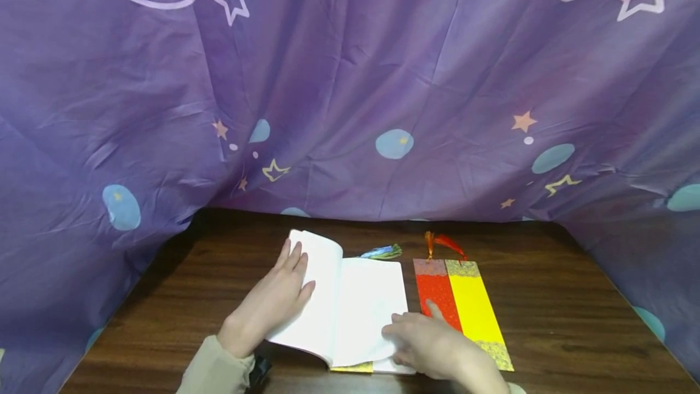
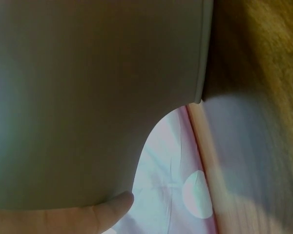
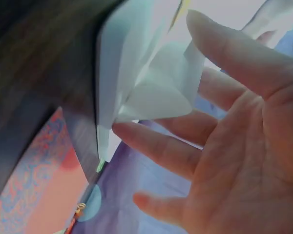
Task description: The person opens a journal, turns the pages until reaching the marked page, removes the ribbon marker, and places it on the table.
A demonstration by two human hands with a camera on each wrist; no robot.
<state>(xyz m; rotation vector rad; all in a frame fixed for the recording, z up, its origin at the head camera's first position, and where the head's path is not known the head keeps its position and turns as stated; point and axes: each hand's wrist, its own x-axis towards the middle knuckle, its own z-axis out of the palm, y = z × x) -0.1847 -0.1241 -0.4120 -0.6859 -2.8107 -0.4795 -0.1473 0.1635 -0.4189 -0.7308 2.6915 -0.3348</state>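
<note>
A notebook (image 1: 369,303) with blank white pages lies spread on the table. Its left-hand leaves (image 1: 317,278) are raised, and the fairly straight fingers of my left hand (image 1: 279,297) rest against them. At the lower right of the book, my right hand (image 1: 429,342) pinches a page (image 3: 161,87) whose corner curls between thumb and fingers. A blue-green tassel (image 1: 385,252) sticks out past the notebook's top edge. Below its bottom edge shows a yellow patterned strip (image 1: 352,368). In the left wrist view the shaded leaves (image 2: 88,97) fill much of the frame, with my thumb along their edge.
Right of the notebook, a red bookmark (image 1: 437,293) and a yellow bookmark (image 1: 474,306) lie side by side, with orange and red tassels at their tops. My right hand partly covers the red one. Purple cloth (image 1: 339,108) hangs behind the brown wooden table (image 1: 574,315).
</note>
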